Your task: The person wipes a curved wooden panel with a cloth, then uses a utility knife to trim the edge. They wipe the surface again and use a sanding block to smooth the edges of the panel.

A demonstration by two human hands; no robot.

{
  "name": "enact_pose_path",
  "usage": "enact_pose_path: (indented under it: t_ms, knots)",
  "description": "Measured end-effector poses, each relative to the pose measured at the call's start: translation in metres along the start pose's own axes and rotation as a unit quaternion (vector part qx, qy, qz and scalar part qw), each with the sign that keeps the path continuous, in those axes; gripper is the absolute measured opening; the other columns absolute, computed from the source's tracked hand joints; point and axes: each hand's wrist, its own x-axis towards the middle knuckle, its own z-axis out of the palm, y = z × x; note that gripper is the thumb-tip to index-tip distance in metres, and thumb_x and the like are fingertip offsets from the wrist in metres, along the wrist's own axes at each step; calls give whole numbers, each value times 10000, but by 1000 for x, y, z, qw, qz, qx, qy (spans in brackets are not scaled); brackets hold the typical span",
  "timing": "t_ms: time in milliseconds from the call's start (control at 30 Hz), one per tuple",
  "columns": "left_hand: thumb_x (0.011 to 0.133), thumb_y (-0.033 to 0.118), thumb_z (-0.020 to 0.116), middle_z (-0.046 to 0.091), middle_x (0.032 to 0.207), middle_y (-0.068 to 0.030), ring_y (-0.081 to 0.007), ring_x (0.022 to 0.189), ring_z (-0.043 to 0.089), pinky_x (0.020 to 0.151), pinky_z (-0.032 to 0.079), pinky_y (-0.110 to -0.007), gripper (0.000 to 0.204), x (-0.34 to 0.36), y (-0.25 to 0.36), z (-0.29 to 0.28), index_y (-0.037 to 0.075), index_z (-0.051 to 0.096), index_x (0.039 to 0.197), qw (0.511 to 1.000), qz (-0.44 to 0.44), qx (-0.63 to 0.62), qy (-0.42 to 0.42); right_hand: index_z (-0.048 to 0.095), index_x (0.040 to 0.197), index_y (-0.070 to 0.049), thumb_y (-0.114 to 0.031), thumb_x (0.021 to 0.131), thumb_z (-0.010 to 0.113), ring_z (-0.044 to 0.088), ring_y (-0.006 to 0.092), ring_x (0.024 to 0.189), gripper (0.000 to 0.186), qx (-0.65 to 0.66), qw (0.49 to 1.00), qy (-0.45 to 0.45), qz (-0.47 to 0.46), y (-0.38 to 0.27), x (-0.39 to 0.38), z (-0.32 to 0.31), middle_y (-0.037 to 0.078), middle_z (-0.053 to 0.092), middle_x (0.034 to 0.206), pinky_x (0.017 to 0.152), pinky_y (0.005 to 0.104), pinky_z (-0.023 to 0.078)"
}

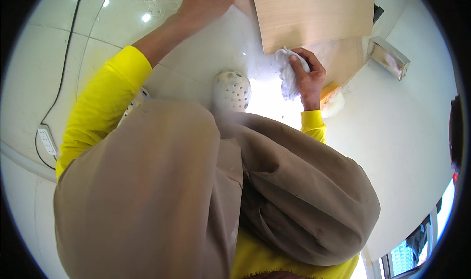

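In my right hand (310, 78) is a crumpled white cloth (288, 74), pinched between thumb and curled fingers. The cloth lies against the near edge of a light wood-grain panel (314, 14). My left hand (208, 1) is at the top edge of the view, left of that panel, with its fingers curled closed. The picture's edge cuts it off, so whatever it grips is hidden. Under the panel, a second wood-toned surface (343, 63) shows beside my right hand.
A perforated white clog (232, 90) stands between my hands on the tiled floor (171, 78). A white power strip (47, 139) with a black cable lies at left, pale shreds (152, 1) at far left. A shiny box (390, 58) and a clear plastic bag (334, 103) are at right.
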Motion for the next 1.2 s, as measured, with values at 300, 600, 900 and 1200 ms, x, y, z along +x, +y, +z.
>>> enact_pose_path:
  t_ms: [300,600,900,1200]
  knots:
    - [960,-97,529,637,1456,-313,-489,1400,602,1234,481,-523,590,44,-39,-10,3,669,1524,984,38,106,-140,806,1262,40,-176,1100,778,742,130,947,272,212,940,-100,246,-2,-5,19,61,811,1098,841,285,605]
    - [1047,-8,734,786,1339,-109,-196,1173,763,1072,590,-333,400,37,32,-25,8,724,1447,963,-141,-139,-185,769,1024,-50,-203,1106,740,729,134,812,177,364,901,-46,232,-15,-45,-13,39,777,924,759,288,572]
    - [932,85,920,868,1145,-145,-199,1099,821,1000,620,-341,468,73,174,-44,-48,743,1345,973,32,-193,-125,666,1009,-66,-349,1137,679,544,217,525,311,561,818,-24,124,-59,-95,-91,80,585,698,487,372,431]
    - [957,51,953,832,1087,-139,-138,1002,792,927,649,-286,426,75,288,-56,-67,715,1289,984,54,-108,-133,580,997,-41,-501,1211,508,379,205,499,512,570,820,52,35,-137,-132,-163,70,446,737,471,367,379]
